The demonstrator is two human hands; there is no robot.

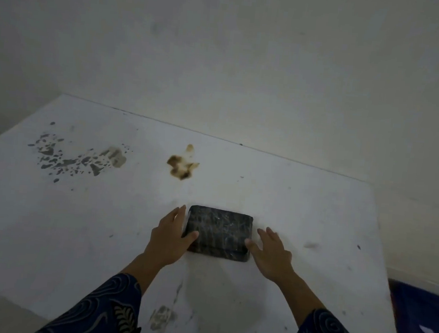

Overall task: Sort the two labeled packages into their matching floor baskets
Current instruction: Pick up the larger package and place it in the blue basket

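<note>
Both hands, left (pixel 170 238) and right (pixel 271 253), flank a dark, flat plastic-wrapped package (pixel 218 233) at lower centre of the stained white table (pixel 74 219), grips open; lifting likely comes next.

Dim, flat, greyish light with no clear source — the upper left of the frame falls off darkest. Shadows are soft and faint. The whole view is slightly soft, blurrier toward the bottom corners, and the wide lens bends straight lines near the frame's edges.
</note>
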